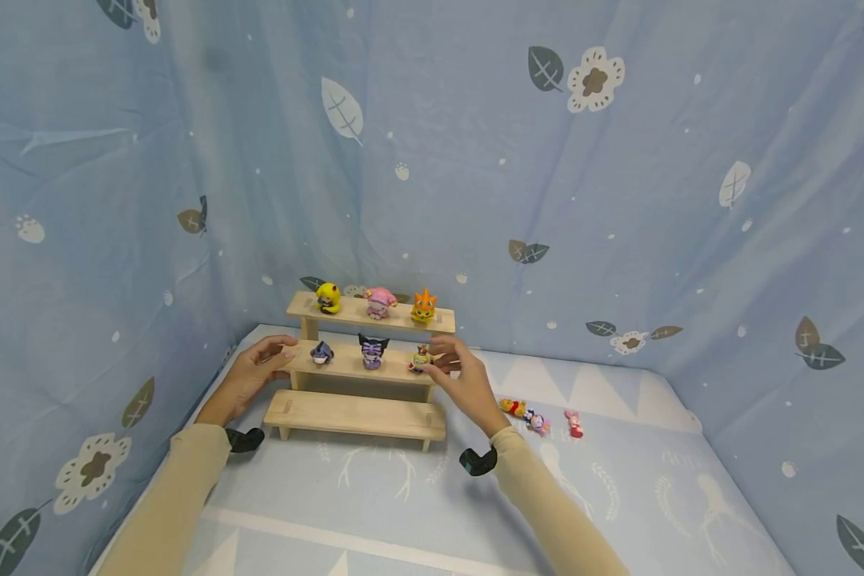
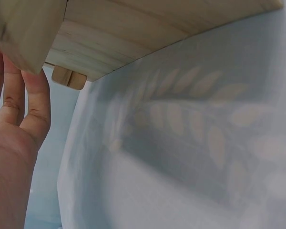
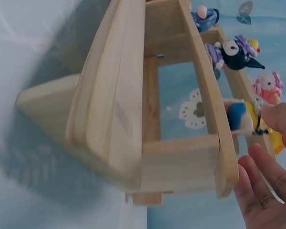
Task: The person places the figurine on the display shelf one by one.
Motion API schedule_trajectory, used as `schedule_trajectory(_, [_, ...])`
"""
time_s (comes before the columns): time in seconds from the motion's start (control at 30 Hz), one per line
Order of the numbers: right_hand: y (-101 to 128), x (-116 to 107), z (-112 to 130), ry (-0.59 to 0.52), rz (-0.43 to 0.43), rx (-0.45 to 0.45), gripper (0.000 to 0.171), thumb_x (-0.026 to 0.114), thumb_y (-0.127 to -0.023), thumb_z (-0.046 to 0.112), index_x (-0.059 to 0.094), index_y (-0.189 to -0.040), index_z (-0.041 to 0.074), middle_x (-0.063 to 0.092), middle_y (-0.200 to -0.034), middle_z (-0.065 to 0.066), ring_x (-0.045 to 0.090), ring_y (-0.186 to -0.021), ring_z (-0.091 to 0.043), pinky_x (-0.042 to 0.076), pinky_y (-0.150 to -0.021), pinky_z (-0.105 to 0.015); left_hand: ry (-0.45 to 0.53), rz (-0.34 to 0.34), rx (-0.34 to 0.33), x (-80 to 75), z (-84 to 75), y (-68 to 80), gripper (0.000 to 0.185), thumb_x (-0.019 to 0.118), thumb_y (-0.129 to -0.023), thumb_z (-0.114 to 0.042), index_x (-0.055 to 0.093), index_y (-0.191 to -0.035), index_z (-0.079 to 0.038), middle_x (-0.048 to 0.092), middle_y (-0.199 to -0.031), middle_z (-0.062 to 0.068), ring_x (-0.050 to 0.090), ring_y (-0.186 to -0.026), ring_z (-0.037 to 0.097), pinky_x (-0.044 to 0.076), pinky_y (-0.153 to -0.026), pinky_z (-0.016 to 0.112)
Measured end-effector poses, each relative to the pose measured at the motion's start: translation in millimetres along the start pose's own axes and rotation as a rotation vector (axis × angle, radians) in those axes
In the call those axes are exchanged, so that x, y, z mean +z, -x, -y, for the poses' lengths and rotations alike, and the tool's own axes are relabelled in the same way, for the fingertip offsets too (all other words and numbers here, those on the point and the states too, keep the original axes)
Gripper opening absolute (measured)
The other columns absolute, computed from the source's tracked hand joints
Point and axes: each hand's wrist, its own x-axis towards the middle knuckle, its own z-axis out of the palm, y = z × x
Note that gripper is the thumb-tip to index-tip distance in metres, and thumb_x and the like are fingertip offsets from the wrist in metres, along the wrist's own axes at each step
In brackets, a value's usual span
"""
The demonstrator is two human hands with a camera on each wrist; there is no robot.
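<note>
A three-tier wooden display stand [image 1: 355,412] sits at the left. My left hand [image 1: 255,372] touches the left end of its middle shelf; in the left wrist view its fingers look straight, their tips hidden behind wood. My right hand [image 1: 466,382] is at that shelf's right end, thumb beside a small multicoloured figurine [image 1: 421,358] standing there. In the right wrist view, the other fingers are spread apart from it. Along the middle shelf stand a blue-grey donkey figurine [image 1: 322,354] and a purple figurine with a black hood [image 1: 372,352].
The top tier carries a yellow figurine [image 1: 328,298], a pink one [image 1: 379,303] and an orange spiky one [image 1: 423,306]. Right of the stand lie a yellow bear figurine in red [image 1: 513,408], a blue-and-purple one [image 1: 537,422] and a pink one [image 1: 574,423]. Patterned curtains [image 1: 475,160] close in behind.
</note>
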Motion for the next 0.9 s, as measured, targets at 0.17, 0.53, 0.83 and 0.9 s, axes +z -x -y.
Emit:
schedule_trajectory(0.17, [7.8, -12.9, -7.4, 0.019, -0.041, 0.017, 0.043, 0.074, -0.099, 0.023, 0.058, -0.138, 0.018, 0.068, -0.122, -0.003, 0.066, -0.103, -0.017, 0.056, -0.089, -0.036, -0.009, -0.008, -0.005, 0.2, 0.9, 0.3, 0.054, 0.07, -0.098, -0.043, 0.056, -0.142, -0.015, 0.054, -0.131, -0.001, 0.059, -0.111, 0.014, 0.052, -0.097, 0.053])
schedule_trajectory(0.53, [31.1, -44.1, -29.5, 0.116, -0.094, 0.105, 0.037, 0.072, -0.1, 0.021, 0.06, -0.135, 0.018, 0.069, -0.119, -0.002, 0.066, -0.102, -0.016, 0.056, -0.088, -0.037, -0.01, -0.023, -0.011, 1.5, 1.4, 2.1, 0.056, 0.07, -0.098, -0.044, 0.055, -0.143, -0.015, 0.053, -0.132, 0.001, 0.059, -0.111, 0.014, 0.051, -0.098, 0.056])
schedule_trajectory(0.83, [51.3, -71.1, -55.0, 0.154, -0.127, 0.19, 0.035, 0.072, -0.1, 0.02, 0.061, -0.133, 0.022, 0.069, -0.118, -0.001, 0.065, -0.102, -0.017, 0.054, -0.087, -0.035, -0.023, -0.021, -0.013, 1.6, 0.9, -0.6, 0.059, 0.069, -0.098, -0.046, 0.053, -0.145, -0.013, 0.051, -0.138, 0.006, 0.058, -0.114, 0.014, 0.051, -0.098, 0.055])
schedule_trajectory(0.9, [55.5, -77.7, -61.3, 0.167, -0.13, 0.215, 0.036, 0.072, -0.1, 0.021, 0.061, -0.134, 0.02, 0.069, -0.118, -0.001, 0.065, -0.103, -0.017, 0.054, -0.087, -0.033, -0.021, -0.021, -0.015, 1.7, 1.4, -0.8, 0.059, 0.069, -0.098, -0.046, 0.053, -0.145, -0.014, 0.05, -0.14, 0.007, 0.057, -0.114, 0.014, 0.051, -0.098, 0.054])
